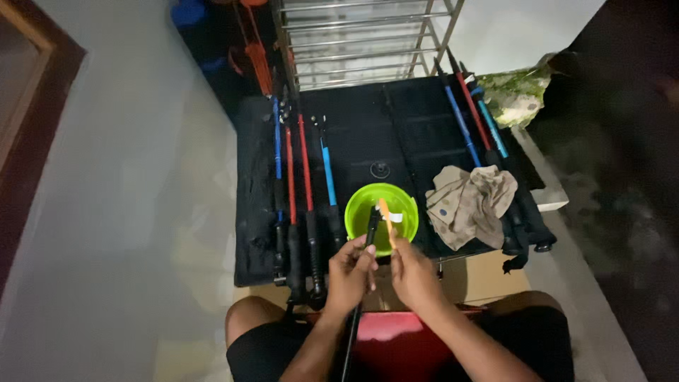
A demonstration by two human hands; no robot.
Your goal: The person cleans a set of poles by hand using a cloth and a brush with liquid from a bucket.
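Black slim pole [367, 233] gripped in left hand [351, 272]; right hand [412, 272] pinches orange brush [385, 216] over green plastic bowl [382, 212]; scrubbing step.

Bowl [382, 212] — bright green. Brush [385, 216] — orange. Cloth [470, 201] — beige with dark dots. Poles [297, 177] — red, blue, black grips. Mat [410, 127] — black.

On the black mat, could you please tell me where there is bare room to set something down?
Bare room lies on the black mat behind the round green plastic bowl, between the blue pole and the crumpled beige cloth. The left edge is crowded with red and blue poles; both hands fill the front.
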